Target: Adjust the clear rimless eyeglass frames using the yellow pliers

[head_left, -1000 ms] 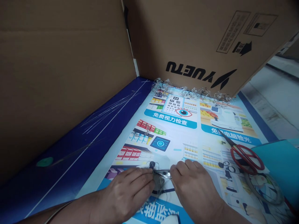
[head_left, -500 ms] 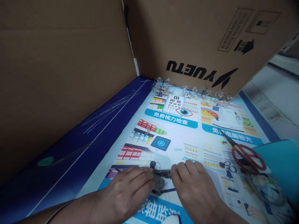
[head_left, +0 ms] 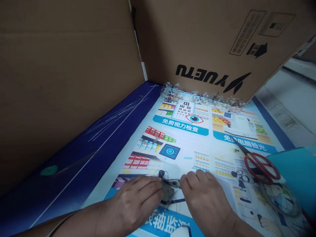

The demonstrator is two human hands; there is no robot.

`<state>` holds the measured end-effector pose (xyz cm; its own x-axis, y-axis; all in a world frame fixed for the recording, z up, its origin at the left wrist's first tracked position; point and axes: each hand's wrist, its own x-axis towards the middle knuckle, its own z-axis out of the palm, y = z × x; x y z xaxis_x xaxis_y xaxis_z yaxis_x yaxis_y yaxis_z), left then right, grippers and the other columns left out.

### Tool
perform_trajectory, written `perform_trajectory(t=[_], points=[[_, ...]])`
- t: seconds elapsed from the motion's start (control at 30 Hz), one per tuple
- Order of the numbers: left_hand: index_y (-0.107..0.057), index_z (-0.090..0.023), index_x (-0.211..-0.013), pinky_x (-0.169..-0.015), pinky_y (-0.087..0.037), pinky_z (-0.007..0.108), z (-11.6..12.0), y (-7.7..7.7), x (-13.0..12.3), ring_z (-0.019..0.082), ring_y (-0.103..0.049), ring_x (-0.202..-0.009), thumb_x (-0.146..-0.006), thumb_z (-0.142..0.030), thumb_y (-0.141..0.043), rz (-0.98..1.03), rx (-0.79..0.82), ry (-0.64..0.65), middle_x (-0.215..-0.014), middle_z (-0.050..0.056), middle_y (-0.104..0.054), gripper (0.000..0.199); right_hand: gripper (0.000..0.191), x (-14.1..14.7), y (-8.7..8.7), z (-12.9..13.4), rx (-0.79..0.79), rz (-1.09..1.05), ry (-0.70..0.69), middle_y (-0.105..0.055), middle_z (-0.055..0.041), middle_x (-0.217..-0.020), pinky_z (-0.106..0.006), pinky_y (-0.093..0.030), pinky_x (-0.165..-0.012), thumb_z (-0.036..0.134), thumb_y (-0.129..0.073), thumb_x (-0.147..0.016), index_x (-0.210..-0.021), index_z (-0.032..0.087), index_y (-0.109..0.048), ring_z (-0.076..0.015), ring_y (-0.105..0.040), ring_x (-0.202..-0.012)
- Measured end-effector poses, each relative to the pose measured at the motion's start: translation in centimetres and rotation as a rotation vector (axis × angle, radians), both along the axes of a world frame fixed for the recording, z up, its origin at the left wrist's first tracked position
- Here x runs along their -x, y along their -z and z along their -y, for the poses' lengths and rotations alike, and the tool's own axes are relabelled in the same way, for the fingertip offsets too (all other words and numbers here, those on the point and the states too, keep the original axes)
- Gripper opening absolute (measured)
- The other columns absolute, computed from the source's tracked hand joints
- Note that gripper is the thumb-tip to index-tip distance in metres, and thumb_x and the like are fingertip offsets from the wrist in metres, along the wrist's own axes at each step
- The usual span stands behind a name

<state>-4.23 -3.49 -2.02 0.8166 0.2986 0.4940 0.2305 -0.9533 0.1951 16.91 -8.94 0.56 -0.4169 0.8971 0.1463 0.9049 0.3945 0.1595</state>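
small metal strip (head_left: 171, 182) lying crosswise between the hands, tip just touching right hand (head_left: 204, 200), near end under left hand (head_left: 133, 197), curled shut on it; right hold unclear.

Looks like a makeshift packing or craft workspace, tbh: big brown corrugated cardboard box panels (head_left: 209, 39) propped around a glossy blue-and-white optician's poster (head_left: 182, 154), plus red-handled steel scissors (head_left: 261, 168) lying on it.

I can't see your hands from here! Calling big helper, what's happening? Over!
Left hand, right hand at a small metal piece with thin dark wire; can't tell what piece. Red-handled scissors lie off right hand, untouched.
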Motion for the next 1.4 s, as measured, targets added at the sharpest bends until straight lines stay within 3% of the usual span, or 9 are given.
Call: perform_trajectory(t=[0.2, 0.43, 0.7, 1.13, 1.4], points=[[-0.06, -0.015, -0.088, -0.073, -0.049, 0.029, -1.0, -0.8, -0.4, 0.016, -0.058, -0.079, -0.08, -0.005, -0.052, 0.066, 0.275, -0.075, -0.084, 0.005, -0.064, 0.014, 0.014, -1.1, 0.4, -0.4, 0.048, -0.131, 0.041, -0.053, -0.001, -0.073, -0.033, -0.029, -0.064, 0.016, -0.063, -0.07, -0.081, 0.02, -0.056, -0.0182, -0.046, -0.071], [-0.06, -0.017, -0.083, -0.066, -0.045, 0.023, -2.1, -1.5, -0.2, 0.012, -0.058, -0.071, -0.082, -0.01, -0.051, 0.142, 0.63, -0.225, -0.077, 0.002, -0.063, 0.011, 0.009, -1.4, -0.8, -0.1, -0.022, -0.27, 0.011, -0.054, -0.0011, -0.073, -0.031, -0.028, -0.064, 0.019, -0.057, -0.076, -0.084, 0.02, -0.058, -0.0169, -0.046, -0.071], [-0.06, -0.015, -0.07, -0.057, -0.04, 0.019, -2.7, -2.2, 0.0, 0.01, -0.054, -0.061, -0.078, -0.013, -0.053, 0.109, 0.901, -0.359, -0.065, -0.001, -0.06, 0.012, 0.018, -0.1, -0.1, 0.4, -0.12, -0.102, -0.129, -0.052, -0.0009, -0.068, -0.032, -0.025, -0.061, 0.019, -0.057, -0.072, -0.09, 0.018, -0.059, -0.0167, -0.043, -0.065], [-0.06, -0.015, -0.071, -0.055, -0.038, 0.017, -3.2, -1.6, 0.1, 0.009, -0.051, -0.061, -0.077, -0.009, -0.053, 0.149, 0.964, -0.298, -0.066, -0.003, -0.058, 0.011, 0.014, -0.3, 0.1, 0.4, -0.057, -0.072, -0.111, -0.052, -0.0016, -0.071, -0.033, -0.026, -0.063, 0.019, -0.055, -0.075, -0.089, 0.019, -0.058, -0.0173, -0.043, -0.067], [-0.056, -0.015, -0.069, -0.056, -0.035, 0.019, -3.2, -1.4, -0.5, 0.009, -0.049, -0.061, -0.074, -0.006, -0.055, 0.137, 0.787, -0.272, -0.066, -0.003, -0.055, 0.01, 0.017, -0.5, 0.6, 0.4, -0.009, -0.071, -0.103, -0.053, -0.0026, -0.076, -0.033, -0.027, -0.065, 0.019, -0.06, -0.073, -0.09, 0.018, -0.057, -0.018, -0.044, -0.071]])
